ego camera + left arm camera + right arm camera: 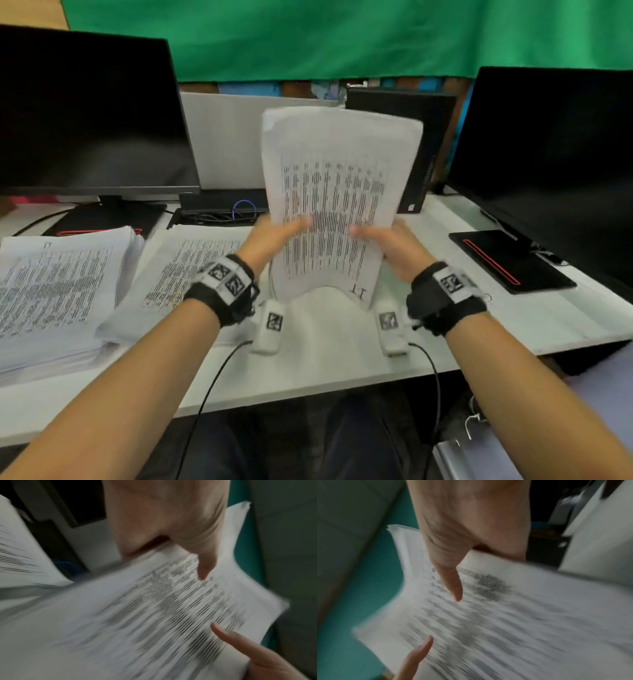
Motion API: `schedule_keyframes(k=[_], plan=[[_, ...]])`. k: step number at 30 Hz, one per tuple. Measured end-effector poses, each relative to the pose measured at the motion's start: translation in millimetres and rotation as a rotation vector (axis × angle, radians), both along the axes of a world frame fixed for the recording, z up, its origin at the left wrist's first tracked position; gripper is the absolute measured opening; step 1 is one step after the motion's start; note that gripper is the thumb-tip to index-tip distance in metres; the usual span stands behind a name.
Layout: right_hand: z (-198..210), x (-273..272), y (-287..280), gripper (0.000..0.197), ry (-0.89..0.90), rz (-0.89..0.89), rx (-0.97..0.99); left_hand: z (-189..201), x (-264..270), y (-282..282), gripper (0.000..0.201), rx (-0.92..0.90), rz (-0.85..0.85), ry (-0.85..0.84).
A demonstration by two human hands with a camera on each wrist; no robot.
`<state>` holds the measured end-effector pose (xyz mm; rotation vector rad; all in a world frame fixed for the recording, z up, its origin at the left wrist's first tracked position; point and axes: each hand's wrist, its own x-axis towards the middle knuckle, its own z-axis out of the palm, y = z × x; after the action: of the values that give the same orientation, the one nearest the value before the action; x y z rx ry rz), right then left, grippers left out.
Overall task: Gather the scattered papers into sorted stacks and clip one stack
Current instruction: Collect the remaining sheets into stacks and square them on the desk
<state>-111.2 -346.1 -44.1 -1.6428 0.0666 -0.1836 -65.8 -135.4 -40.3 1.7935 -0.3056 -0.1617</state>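
Both hands are up on the sheaf of papers (337,192), held upright above the table's (329,363) front edge, its bottom bowed; the left hand (270,240) pinches the left side, thumb across the print; the right hand (394,245) pinches the right side the same way; a thick pile (58,284) sits at the table's left edge, a thinner stack (191,270) just beside it.

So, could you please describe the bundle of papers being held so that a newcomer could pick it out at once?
Start at the white desk between the two dark monitors. Above its middle, the left hand and right hand hold the held bundle upright by its side edges. Unlike the thick stack and the loose sheets lying flat to the left, it stands on end.
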Motion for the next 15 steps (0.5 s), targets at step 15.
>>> schedule_keyframes(k=[15], plan=[[-79.0,-0.1,-16.5,0.031,0.641,-0.065,0.089,-98.1,19.1,-11.6,0.061,0.333,0.204,0.314]])
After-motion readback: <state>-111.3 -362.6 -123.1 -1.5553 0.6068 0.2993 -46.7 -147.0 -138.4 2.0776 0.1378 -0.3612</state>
